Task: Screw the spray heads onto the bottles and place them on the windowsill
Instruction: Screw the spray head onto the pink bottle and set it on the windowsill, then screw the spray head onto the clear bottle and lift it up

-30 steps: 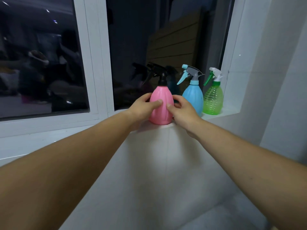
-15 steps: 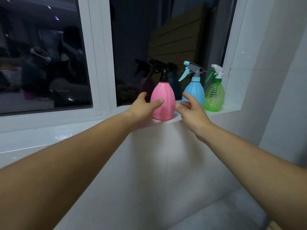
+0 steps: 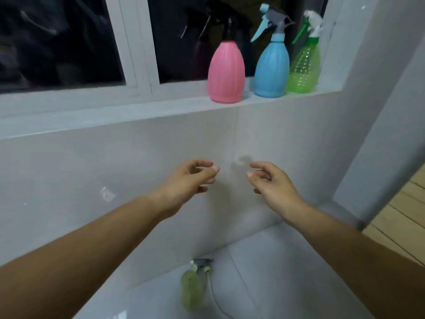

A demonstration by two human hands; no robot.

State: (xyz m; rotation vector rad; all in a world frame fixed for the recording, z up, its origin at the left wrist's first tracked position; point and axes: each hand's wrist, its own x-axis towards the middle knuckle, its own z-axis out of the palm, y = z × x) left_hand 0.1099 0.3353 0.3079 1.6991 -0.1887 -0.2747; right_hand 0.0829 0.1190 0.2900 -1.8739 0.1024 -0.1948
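Both hands have dropped away from the pink bottle (image 3: 226,72), which stands upright on the windowsill (image 3: 115,116) with its black spray head (image 3: 226,27) on. Beside it, to the right, stand the blue bottle (image 3: 272,70) and the green bottle (image 3: 303,67), each with a spray head fitted. Left hand (image 3: 186,183) and right hand (image 3: 273,185) hang below the sill before the tiled wall (image 3: 92,169), each grip loosely open, fingers curled, holding nothing. Down on the floor (image 3: 264,284), blurred, lie an olive-green bottle (image 3: 192,288) and a loose spray head (image 3: 203,264).
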